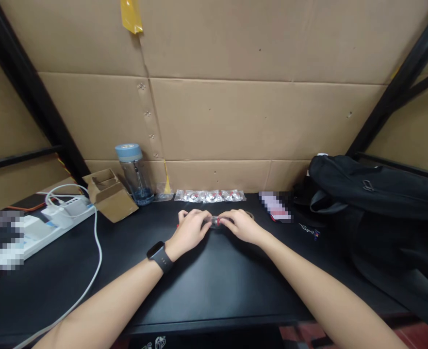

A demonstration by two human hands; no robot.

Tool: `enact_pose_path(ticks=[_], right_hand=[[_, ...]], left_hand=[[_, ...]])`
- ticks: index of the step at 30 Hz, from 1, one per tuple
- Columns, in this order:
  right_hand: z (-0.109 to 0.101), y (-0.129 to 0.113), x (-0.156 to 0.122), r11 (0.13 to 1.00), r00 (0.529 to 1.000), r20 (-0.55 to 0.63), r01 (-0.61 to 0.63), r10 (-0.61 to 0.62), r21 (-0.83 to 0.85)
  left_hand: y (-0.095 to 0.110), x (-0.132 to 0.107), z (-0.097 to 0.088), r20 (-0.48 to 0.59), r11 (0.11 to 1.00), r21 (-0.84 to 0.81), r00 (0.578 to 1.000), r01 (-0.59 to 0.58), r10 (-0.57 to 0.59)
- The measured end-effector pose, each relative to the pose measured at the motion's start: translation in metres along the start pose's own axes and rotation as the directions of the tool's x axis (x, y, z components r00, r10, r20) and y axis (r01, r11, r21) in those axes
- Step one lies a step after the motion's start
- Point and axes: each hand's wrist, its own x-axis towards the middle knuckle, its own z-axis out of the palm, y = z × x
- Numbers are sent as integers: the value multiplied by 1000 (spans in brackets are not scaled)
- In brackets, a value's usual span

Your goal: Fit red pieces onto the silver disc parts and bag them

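Observation:
On the black tabletop (195,286), both of my hands meet at a small shiny, clear-looking piece with a red band (216,222). My left hand (192,230), with a dark watch on its wrist, has its fingers curled over the left end. From the other side my right hand (241,225) grips the piece near the red band with thumb and fingers. Most of it is hidden under the fingers, so its kind cannot be made out. Just behind the hands lies a row of clear plastic packets (210,196) with silvery round things and bits of red inside.
At the left are a white power strip (35,237) with a cable, an opened cardboard box (112,196) and a blue-lidded bottle (136,174). A phone-like blurred item (275,206), a small keychain (310,231) and a black backpack (381,194) lie right. Cardboard walls the back.

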Motion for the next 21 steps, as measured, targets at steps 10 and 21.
enact_pose_path(ticks=[10, 21], right_hand=[[-5, 11, 2, 959, 976, -121, -149, 183, 243], [-41, 59, -8, 972, 986, -43, -167, 162, -167]], left_hand=[[-19, 15, -20, -4, 976, -131, 985, 172, -174], [-98, 25, -39, -138, 881, 135, 889, 454, -437]])
